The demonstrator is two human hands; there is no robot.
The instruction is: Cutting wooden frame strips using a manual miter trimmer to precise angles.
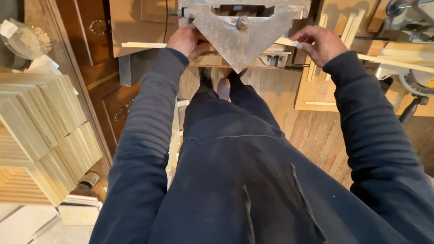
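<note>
Head view, looking down the person's own body at a bench machine at the top centre of the frame. The left hand [187, 41] is closed over a thin pale wooden strip [143, 44] just left of the machine's triangular metal plate [237, 34]; the grip presses the strip down against the machine's bed, probably to keep it from shifting. The right hand [318, 43] pinches a second pale strip [392, 62] at the plate's right edge, fingers curled over its top, thumb side hidden. The two hands are well apart, one on either side of the plate, which points down toward the person with a bolt head near its middle. Placing the hands symmetrically keeps both clear of the central mechanism while the two pieces are fed inward to meet beneath the plate; whether their ends touch there cannot be told, since the plate covers that spot.

The strips are narrow, straight, light-coloured and unfinished, with clean square edges; the left one runs level toward the upper left, the right one slants toward the right edge of the frame. Dark sleeves and trousers fill the lower half. Stacks of similar pale cut wood pieces [43, 131] stand at the left, and a mitre saw [416, 83] shows at the right edge above a wooden floor [316, 135].
</note>
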